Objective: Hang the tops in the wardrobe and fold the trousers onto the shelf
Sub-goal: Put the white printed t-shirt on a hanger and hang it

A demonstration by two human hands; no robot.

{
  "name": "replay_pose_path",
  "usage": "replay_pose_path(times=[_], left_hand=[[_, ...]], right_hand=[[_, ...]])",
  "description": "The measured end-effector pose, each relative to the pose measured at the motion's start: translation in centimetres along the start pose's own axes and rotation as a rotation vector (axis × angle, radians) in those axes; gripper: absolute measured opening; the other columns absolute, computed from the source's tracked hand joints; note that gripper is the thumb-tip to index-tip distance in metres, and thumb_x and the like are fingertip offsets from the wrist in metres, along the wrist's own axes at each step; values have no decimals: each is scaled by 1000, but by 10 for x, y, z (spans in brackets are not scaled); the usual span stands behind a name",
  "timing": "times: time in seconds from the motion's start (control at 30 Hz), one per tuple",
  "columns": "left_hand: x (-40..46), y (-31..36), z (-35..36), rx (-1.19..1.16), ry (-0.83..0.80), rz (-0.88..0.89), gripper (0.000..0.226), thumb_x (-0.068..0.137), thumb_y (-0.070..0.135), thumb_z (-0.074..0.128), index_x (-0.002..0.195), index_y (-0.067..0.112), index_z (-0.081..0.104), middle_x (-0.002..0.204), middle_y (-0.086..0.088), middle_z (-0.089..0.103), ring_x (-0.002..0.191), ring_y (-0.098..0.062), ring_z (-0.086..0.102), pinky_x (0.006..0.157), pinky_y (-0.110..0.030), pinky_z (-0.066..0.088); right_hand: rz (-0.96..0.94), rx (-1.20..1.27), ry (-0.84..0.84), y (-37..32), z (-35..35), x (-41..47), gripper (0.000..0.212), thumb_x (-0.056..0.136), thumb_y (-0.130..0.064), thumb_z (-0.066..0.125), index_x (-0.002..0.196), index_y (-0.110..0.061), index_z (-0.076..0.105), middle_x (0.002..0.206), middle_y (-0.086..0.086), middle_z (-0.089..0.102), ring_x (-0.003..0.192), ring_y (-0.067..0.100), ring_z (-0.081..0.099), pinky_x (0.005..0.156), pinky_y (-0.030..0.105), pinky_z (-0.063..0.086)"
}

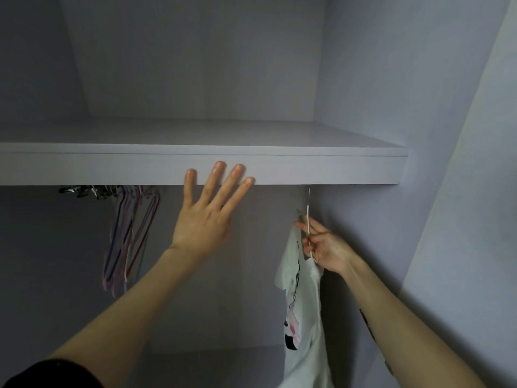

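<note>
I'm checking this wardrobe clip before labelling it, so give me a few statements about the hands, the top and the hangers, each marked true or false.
1. The left hand has straight, spread fingers reaching up by the front edge of the shelf. True.
2. The right hand holds nothing. False: its grip pinches the thin hanger carrying the white top.
3. The bunch of spare hangers hangs below the shelf, to the left of the left hand. True.
4. Folded trousers lie on the shelf. False: no trousers show there.
5. The white top is plain. False: it bears a pink and black print.
</note>
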State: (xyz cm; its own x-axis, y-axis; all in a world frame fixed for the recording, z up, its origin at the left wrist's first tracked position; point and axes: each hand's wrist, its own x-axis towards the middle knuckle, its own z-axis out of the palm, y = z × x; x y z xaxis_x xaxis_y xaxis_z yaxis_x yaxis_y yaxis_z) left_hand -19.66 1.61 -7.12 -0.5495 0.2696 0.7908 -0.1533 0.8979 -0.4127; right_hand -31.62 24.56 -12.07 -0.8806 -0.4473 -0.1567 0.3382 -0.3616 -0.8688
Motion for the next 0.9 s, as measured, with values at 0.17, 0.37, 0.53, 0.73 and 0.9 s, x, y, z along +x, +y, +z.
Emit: replay_pose_path(times=[0.17, 0.37, 0.53, 0.73, 0.9], left_hand=[[1, 2, 13, 18, 70, -7, 110, 69, 14, 70, 150, 23, -3, 157, 1, -13, 143, -26, -16, 110, -56, -17], [3, 0, 23, 49, 161, 15, 105, 70, 15, 67, 150, 23, 0, 157, 1, -15, 143, -26, -16, 109, -59, -11], [3, -1, 27, 63, 189, 23, 101, 73, 18, 65, 150, 23, 1, 157, 0, -16, 143, -26, -17, 109, -58, -11], [4, -2, 29, 79, 230, 28, 100, 74, 18, 62, 150, 23, -3, 156, 1, -18, 142, -26, -19, 109, -57, -12], [3, -1, 29, 63, 192, 21, 100, 74, 20, 61, 150, 23, -5, 156, 1, -20, 142, -25, -21, 109, -56, -13]], right_hand=[[-167, -3, 7, -21, -2, 32, 56, 94, 17, 21, 141, -9, 37, 144, 9, 43, 83, 20, 65, 57, 16, 53], [-285, 90, 37, -37, -6, 68, 57, 90, 21, 20, 140, -1, 36, 144, 14, 40, 108, 29, 60, 91, 31, 48], [-307, 86, 220, -35, -12, 96, 47, 91, 19, 33, 135, 5, 44, 134, 21, 50, 114, 30, 56, 95, 35, 45], [-226, -32, 457, -35, -18, 119, 25, 91, 13, 45, 114, 10, 52, 117, 28, 58, 79, 30, 62, 60, 25, 57], [-193, -871, 684, -36, -22, 116, 29, 93, -1, 45, 117, 3, 60, 123, 22, 59, 111, 34, 58, 84, 30, 50]])
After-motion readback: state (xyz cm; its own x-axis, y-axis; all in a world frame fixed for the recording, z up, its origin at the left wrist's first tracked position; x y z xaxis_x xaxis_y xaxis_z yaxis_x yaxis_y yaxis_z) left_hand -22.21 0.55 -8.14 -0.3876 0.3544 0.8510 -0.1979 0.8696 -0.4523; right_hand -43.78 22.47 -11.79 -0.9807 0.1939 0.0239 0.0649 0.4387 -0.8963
